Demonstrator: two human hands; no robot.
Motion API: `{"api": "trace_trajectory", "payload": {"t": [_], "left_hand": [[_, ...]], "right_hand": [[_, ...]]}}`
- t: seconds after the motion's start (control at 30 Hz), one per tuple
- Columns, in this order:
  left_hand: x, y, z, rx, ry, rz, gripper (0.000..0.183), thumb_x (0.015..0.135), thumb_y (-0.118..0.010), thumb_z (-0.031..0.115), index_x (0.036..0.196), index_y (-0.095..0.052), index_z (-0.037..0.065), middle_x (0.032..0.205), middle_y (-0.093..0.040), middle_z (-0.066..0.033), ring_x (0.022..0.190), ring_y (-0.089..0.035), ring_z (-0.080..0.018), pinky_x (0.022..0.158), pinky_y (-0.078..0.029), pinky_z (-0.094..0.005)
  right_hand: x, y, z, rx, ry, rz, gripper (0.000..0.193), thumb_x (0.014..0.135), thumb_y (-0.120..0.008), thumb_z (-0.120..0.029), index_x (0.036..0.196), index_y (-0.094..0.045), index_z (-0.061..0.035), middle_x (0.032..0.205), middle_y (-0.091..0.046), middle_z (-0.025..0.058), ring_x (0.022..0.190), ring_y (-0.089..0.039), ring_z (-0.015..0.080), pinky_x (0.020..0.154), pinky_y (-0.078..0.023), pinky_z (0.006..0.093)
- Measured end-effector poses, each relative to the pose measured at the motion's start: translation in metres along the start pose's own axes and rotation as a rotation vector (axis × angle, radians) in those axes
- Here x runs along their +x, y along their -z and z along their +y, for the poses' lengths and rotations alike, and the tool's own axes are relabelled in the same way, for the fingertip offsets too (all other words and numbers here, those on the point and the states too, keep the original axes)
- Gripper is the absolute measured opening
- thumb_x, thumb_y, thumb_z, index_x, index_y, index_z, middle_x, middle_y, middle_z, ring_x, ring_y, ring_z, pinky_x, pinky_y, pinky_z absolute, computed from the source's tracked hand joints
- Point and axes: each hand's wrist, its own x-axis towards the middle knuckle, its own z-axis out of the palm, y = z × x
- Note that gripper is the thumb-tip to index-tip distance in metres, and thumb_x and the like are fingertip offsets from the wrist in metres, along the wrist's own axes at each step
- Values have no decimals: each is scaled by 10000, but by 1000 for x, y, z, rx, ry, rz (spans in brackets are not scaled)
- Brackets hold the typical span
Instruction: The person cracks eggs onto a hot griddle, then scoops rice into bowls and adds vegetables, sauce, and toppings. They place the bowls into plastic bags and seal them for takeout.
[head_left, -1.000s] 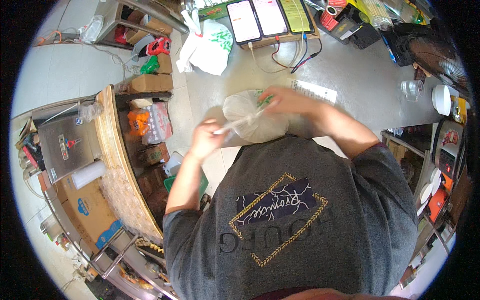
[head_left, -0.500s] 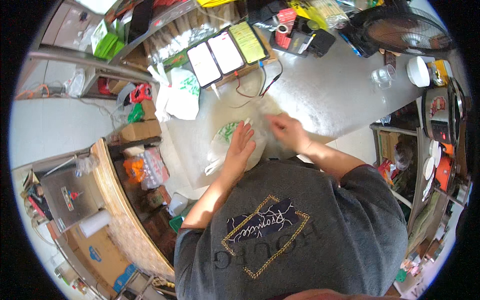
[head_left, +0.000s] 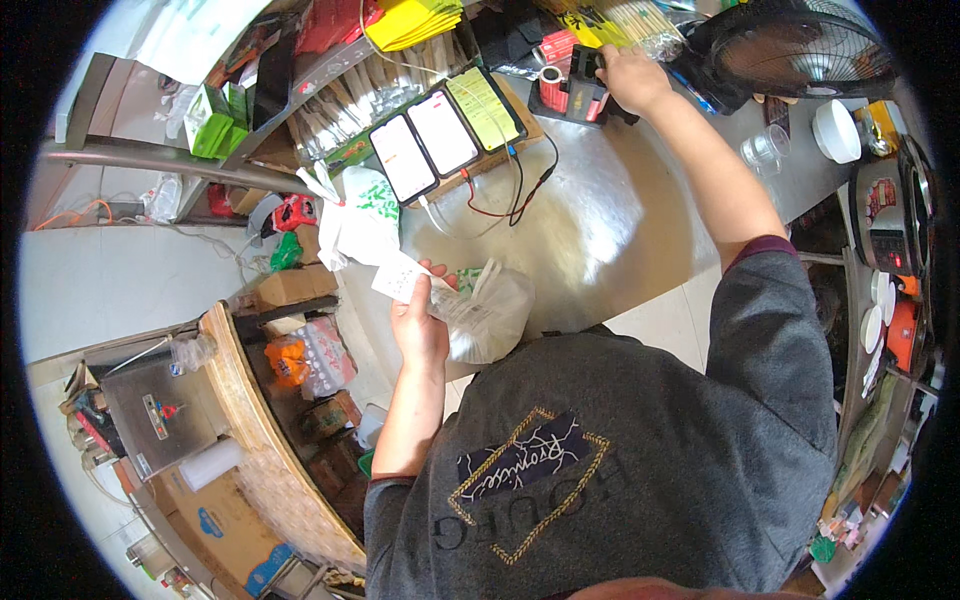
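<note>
My left hand [head_left: 420, 325] is closed on a small white paper slip [head_left: 394, 279], pinched between thumb and fingers. Just right of it, a knotted white plastic bag [head_left: 495, 320] with green print rests at the table's near edge, close to my body. My right hand [head_left: 635, 82] reaches to the far side of the table, its fingers closed at a black plastic part [head_left: 587, 65] that stands up there. Beside that part are a red tape-like roll [head_left: 551, 77] and a black tray-shaped base. The fingertips are partly hidden.
Three lit phones [head_left: 440, 130] lean on a cardboard box, with cables trailing onto the metal table [head_left: 600, 220]. Another tied white bag [head_left: 355, 220] stands at the left. A black fan [head_left: 800, 55], clear cups [head_left: 767, 148] and a white bowl [head_left: 836, 132] occupy the right.
My right hand has gone from beside the near bag to the black part at the far side. My left hand has moved left and now holds the paper slip.
</note>
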Motion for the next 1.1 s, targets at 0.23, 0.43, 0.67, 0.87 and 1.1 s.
{"api": "trace_trajectory", "payload": {"t": [0.23,0.43,0.67,0.87,1.1], "left_hand": [[-1,-10,3,-5,-23,75,393,967,-481,300,1229,-489,7,1000,-616,-126,862,-607,-254,795,-482,-387],[4,-6,-6,-58,-54,37,407,974,-465,287,1241,-494,-19,1057,-595,-101,957,-568,-221,878,-446,-365],[3,-21,-13,-82,-24,69,408,982,-454,296,1257,-502,-2,1091,-580,-74,992,-550,-180,894,-424,-326],[-9,-33,-14,146,-116,38,313,961,-504,163,1223,-537,-4,1124,-595,-48,1001,-555,-133,898,-419,-269],[-58,33,-49,699,-62,-129,245,908,-585,140,1107,-544,2,1024,-610,-58,951,-563,-145,857,-428,-274]], "right_hand": [[-36,-102,-22,1006,-566,388,288,892,-542,-289,1036,-582,-44,916,-674,161,888,-647,300,788,-484,396],[-53,-122,-47,825,-368,246,166,838,-664,-207,853,-633,-45,779,-663,102,728,-617,191,693,-483,323],[-177,-26,-194,1755,-150,-325,229,827,-660,-63,1014,-526,-71,849,-609,15,771,-561,86,697,-433,206],[-195,-22,-233,1872,-58,-278,389,801,-694,-48,1127,-484,-68,901,-588,7,728,-512,82,673,-427,217],[-199,-32,-176,1772,95,-852,232,804,-692,-127,988,-558,-79,831,-594,-7,697,-509,81,657,-430,233]]}}
